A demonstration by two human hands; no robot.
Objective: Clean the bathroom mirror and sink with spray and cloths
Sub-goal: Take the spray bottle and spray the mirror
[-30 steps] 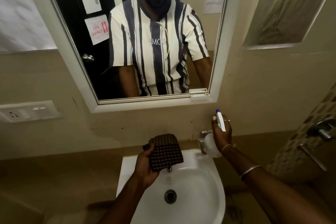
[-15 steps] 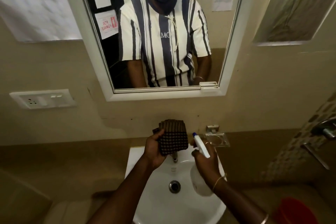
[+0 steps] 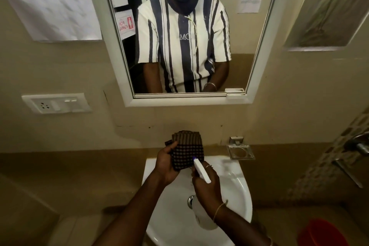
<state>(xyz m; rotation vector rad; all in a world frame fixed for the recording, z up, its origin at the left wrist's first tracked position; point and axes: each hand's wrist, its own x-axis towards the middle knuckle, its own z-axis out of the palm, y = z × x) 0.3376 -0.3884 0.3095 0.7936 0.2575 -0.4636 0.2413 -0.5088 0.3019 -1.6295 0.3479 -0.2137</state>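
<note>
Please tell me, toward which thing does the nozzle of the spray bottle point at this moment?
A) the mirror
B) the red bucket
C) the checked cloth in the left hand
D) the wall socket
C: the right hand grips the spray bottle with its nozzle tip right at the checked cloth, which the left hand holds above the sink.

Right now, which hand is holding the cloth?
The left hand grips the dark checked folded cloth above the white ceramic sink; the right hand holds the white plastic spray bottle instead.
</note>
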